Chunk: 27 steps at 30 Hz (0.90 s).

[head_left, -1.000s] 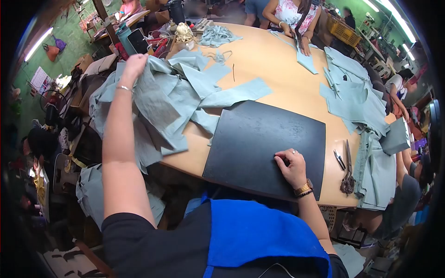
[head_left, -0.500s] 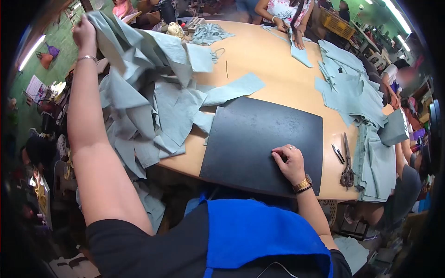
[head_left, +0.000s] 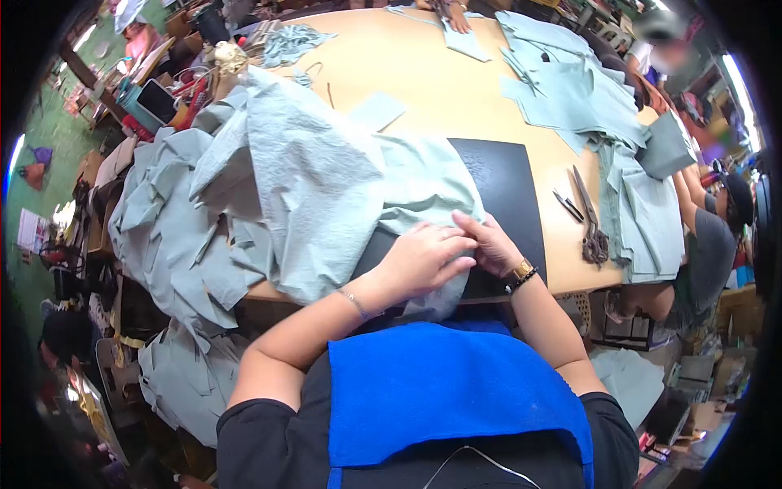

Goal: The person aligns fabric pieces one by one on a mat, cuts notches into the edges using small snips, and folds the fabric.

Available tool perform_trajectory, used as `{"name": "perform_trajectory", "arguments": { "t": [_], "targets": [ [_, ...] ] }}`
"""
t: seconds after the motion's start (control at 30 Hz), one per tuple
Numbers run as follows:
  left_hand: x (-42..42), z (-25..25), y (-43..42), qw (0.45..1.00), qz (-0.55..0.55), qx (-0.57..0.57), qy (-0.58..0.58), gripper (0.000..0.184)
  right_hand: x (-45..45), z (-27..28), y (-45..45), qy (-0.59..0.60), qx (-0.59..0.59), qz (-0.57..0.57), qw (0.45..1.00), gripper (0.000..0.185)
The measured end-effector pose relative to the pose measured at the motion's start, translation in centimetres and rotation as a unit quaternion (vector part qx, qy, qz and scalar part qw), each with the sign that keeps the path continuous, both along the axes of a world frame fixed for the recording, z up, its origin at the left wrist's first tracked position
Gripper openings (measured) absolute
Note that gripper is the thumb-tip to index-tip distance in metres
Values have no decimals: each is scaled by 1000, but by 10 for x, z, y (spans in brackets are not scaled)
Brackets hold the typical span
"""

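A large pale grey-green fabric piece [head_left: 318,175] lies bunched and raised, stretching from the pile at the left across a black board [head_left: 501,179]. At its near right edge, my left hand [head_left: 428,257] is closed with bent fingers on the fabric. Beside it, my right hand [head_left: 493,244] pinches the same edge, its thumb on the near side and its fingers partly hidden. A bit of the fabric hangs below my hands over the table's front edge.
A heap of similar fabric [head_left: 163,220] spills off the table's left side. Dark scissors [head_left: 593,220] and a small snipper [head_left: 568,205] lie right of the board. Stacked fabric pieces [head_left: 648,216] line the right side. Across the table [head_left: 423,73], another person's hand [head_left: 458,18] rests on fabric.
My left hand has come down from high at the far left to beside my right hand, bringing a fabric piece over the board. My right hand has closed on its edge.
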<state>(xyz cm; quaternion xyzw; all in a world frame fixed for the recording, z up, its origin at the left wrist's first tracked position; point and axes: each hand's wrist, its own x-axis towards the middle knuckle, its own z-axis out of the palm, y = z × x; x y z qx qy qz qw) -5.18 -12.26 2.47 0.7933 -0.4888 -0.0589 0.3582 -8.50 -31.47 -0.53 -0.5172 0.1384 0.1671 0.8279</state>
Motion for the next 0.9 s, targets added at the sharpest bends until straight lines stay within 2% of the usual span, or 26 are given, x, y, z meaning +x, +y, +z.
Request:
{"name": "perform_trajectory", "arguments": {
  "t": [0.07, 0.1, 0.13, 0.2, 0.27, 0.37, 0.47, 0.53, 0.57, 0.6, 0.67, 0.73, 0.8, 0.9],
  "targets": [
    [-3, -12, 10, 987, 65, -16, -143, 35, -6, -6, -5, -24, -34, -22, 999, 50],
    [3, -15, 17, 985, 122, -23, -119, 39, -8, -8, -9, -18, -29, -31, 999, 49],
    [11, -10, 25, 974, 173, 27, -142, 49, -9, -9, -11, -14, -23, -38, 999, 48],
    [33, -24, 40, 913, 323, 95, -229, 64, -10, -13, -10, -30, -31, -42, 998, 44],
    [55, -45, 62, 890, 371, 135, -230, 52, -8, -19, -11, -56, -51, -46, 996, 41],
    [72, -38, 86, 909, 350, 169, -151, 30, -3, -26, -21, -92, -85, -53, 991, 36],
    [81, -22, 103, 897, 394, 145, -139, 17, -2, -22, -38, -107, -101, -71, 987, 32],
    [94, -5, 126, 888, 458, 37, -18, 19, -4, -20, -55, -111, -113, -110, 981, 33],
    [101, 4, 141, 870, 492, 31, -18, 21, -6, -20, -66, -107, -112, -130, 979, 34],
    [109, 11, 160, 850, 526, 25, -16, 23, -10, -22, -79, -96, -128, -148, 976, 34],
    [148, -2, 230, 829, 547, -8, -116, 32, -17, -28, -103, -98, -150, -167, 970, 34],
    [186, 8, 305, 780, 611, 23, -136, 38, -28, -30, -117, -87, -167, -181, 965, 33],
    [220, 12, 388, 750, 631, 49, -195, 36, -37, -32, -120, -77, -151, -180, 969, 33],
    [258, 5, 485, 755, 627, 139, -134, 48, -41, -29, -117, -83, -162, -166, 969, 36]
  ]
}}
